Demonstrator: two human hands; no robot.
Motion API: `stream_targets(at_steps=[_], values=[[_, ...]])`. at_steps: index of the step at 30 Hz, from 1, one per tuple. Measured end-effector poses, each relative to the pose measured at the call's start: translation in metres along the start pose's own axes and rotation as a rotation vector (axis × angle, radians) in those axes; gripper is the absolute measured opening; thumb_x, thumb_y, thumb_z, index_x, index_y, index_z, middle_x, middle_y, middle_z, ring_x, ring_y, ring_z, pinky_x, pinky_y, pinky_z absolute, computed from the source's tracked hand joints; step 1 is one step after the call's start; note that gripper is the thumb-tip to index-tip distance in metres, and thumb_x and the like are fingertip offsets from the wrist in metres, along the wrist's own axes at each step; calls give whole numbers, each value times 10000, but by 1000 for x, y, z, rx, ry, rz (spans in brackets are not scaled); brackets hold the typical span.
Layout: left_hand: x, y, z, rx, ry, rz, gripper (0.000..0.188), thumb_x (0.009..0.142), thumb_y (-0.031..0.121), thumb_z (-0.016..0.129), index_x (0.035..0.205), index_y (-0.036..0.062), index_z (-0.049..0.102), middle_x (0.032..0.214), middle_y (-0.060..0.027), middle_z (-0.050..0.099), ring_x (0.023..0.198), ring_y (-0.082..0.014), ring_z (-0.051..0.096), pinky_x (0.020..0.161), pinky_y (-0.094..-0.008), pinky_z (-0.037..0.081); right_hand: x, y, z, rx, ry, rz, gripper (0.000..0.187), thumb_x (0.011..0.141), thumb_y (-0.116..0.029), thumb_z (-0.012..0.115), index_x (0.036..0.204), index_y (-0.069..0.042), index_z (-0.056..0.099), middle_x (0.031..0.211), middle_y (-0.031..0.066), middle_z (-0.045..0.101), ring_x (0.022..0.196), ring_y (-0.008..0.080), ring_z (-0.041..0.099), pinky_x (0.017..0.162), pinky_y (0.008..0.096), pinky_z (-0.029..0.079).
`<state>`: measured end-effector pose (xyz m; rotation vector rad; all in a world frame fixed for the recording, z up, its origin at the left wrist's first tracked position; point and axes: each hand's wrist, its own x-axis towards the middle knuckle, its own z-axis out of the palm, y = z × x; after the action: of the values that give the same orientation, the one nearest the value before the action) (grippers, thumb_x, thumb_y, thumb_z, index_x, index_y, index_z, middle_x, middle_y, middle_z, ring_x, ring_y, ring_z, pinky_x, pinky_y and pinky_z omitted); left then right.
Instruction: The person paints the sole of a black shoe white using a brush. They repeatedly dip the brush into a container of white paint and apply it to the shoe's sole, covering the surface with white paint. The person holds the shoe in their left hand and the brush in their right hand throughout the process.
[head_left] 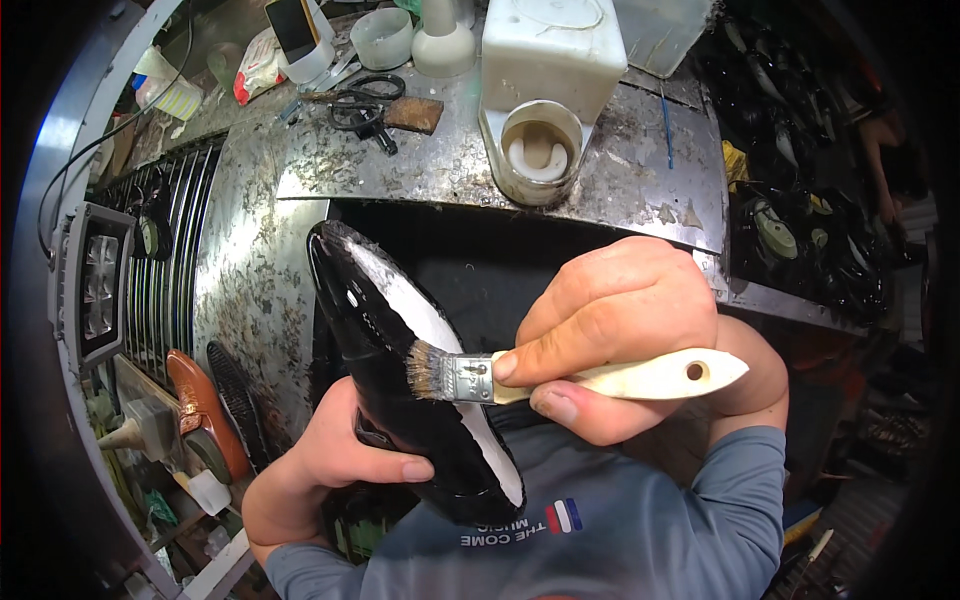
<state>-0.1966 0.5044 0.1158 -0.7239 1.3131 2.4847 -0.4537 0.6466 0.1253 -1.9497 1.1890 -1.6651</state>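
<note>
Holding a black shoe (375, 340) before the tabletop's (440, 170) front edge, the left hand (350, 440) is clamped around its side; the right hand (630, 320) pinches a pale-handled brush (690, 375), bristles at the shoe's white strip (425, 318).

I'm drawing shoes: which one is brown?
The brown shoe, at left, lower than the lamp; the held shoe and the piled shoes at right look mostly black.
</note>
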Motion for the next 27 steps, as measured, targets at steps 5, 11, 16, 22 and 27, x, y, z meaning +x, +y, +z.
stream_targets(at_steps=[5,11,16,22,27], values=[[3,-8,-7,-63,-51,40,679,765,139,840,1348,-80,571,1221,-147,701,1135,-202,662,1015,-351,500,-6,1,5,19,-11,40,169,759,-56,727,906,9,777,757,112,720,598,205,696,530,301,567],[0,-18,-14,-71,63,113,664,758,248,836,1293,-74,609,1204,-130,699,1099,-214,671,989,-347,510,-17,2,15,97,-33,71,114,767,-41,745,867,13,750,738,106,718,599,229,696,542,316,567],[-2,-23,-21,-130,109,99,756,737,264,850,1349,-66,554,1205,-133,694,1098,-229,679,989,-364,523,-29,-1,18,185,-59,128,147,771,-66,739,892,4,780,765,93,750,638,227,725,566,322,587],[-5,-29,-20,-156,194,146,823,736,283,861,1395,-62,509,1223,-149,686,1110,-253,686,993,-380,535,-16,8,-28,-125,54,337,230,828,-120,755,1027,-6,770,918,127,763,802,229,726,739,332,566],[-5,-40,-22,-180,248,195,866,752,333,876,1416,-57,482,1255,-152,667,1149,-257,669,1001,-378,533,-20,56,-73,-631,160,439,177,892,-167,768,991,-19,777,885,95,764,780,187,723,706,299,551]])
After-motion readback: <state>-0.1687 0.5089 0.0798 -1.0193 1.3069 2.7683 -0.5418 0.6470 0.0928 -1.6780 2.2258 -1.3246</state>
